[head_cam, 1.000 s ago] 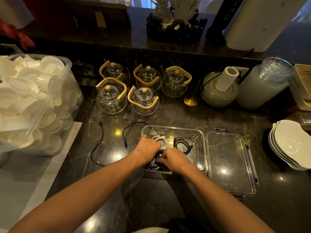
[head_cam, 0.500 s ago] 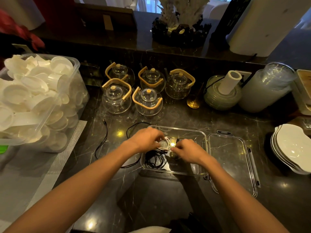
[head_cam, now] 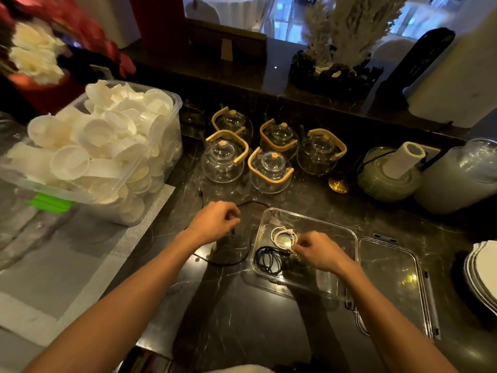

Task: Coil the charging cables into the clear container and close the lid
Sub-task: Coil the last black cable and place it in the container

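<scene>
The clear container (head_cam: 332, 227) lies open on the dark counter, its hinged lid (head_cam: 390, 281) flat to the right. Inside it sit a coiled white cable (head_cam: 281, 236) and a coiled black cable (head_cam: 267, 261). My right hand (head_cam: 318, 251) rests inside the container, fingers pinched by the white coil, partly hiding the container's floor. To the left of the container my left hand (head_cam: 215, 220) is closed around a loose black cable (head_cam: 228, 262) that loops over the counter.
Several glass teapots (head_cam: 270, 170) with wooden handles stand behind the container. A big plastic tub of white lids (head_cam: 107, 146) fills the left. A paper roll holder (head_cam: 390, 173) and jar stand back right; stacked white plates (head_cam: 484, 275) lie at the right edge.
My left hand has left the container and moved left onto the loose black cable. My right hand stays inside by the white coil. The view has shifted left.
</scene>
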Action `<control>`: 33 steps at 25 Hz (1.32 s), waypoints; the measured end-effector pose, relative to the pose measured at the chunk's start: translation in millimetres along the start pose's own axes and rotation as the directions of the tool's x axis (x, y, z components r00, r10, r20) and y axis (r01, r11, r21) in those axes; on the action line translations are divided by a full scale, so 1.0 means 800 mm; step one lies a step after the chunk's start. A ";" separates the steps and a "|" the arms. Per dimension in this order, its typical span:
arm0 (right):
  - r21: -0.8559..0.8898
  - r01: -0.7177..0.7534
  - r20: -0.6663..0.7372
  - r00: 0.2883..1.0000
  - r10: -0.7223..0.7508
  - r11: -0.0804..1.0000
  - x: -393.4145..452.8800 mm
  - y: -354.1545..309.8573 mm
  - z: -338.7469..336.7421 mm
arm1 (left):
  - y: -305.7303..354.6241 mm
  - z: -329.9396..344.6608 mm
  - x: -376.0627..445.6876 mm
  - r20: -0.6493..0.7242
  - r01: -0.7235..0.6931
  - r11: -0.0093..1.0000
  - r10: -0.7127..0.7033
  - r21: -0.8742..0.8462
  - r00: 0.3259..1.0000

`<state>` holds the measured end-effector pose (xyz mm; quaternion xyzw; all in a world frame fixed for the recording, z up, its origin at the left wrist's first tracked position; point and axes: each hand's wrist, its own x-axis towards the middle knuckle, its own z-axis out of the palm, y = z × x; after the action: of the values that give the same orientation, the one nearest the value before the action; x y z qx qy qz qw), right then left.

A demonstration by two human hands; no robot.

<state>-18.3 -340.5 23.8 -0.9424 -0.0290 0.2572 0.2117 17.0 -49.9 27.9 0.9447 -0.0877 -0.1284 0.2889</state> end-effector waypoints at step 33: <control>0.842 0.041 0.047 0.988 -0.148 0.538 -0.005 -0.237 0.074 | -0.082 -0.048 -0.069 0.121 0.199 0.897 -0.164 -0.395 0.979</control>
<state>-41.0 -145.9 57.9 -0.7075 0.0350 0.2803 0.6478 -18.7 37.0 31.8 0.8621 0.0172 -0.2101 0.4608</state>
